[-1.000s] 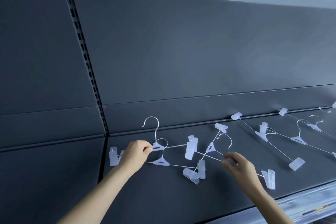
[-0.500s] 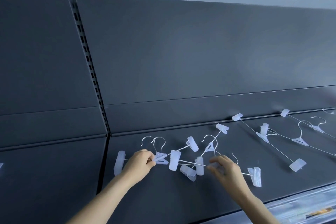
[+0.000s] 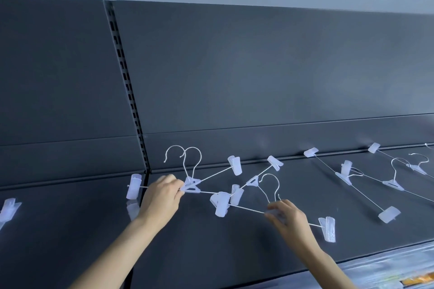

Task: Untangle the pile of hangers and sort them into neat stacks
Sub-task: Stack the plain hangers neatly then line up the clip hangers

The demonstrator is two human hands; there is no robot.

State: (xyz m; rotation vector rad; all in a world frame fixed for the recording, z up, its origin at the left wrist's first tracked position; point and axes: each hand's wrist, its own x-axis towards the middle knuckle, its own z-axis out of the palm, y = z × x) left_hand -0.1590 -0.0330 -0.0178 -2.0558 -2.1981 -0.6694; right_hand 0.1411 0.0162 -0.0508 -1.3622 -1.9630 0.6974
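White wire clip hangers lie tangled on a dark shelf (image 3: 234, 248). My left hand (image 3: 162, 197) pinches the plastic centre pieces of two hangers (image 3: 191, 185) held together, their hooks standing up side by side. My right hand (image 3: 285, 216) grips the centre of another hanger (image 3: 270, 185), whose bar runs left to a bunch of clips (image 3: 223, 202) and right to a clip (image 3: 327, 229). A fourth hanger (image 3: 254, 179) crosses behind them.
More loose hangers (image 3: 392, 182) lie spread over the right part of the shelf, up to its back lip. A single clip (image 3: 8, 207) shows at the far left. A slotted upright (image 3: 126, 87) splits the dark back panel. Below the shelf's front edge sits a label strip (image 3: 387, 272).
My left hand has raised its two hangers so their hooks stand upright. My right hand has drawn its hanger to the right, pulling its bar out of the tangle.
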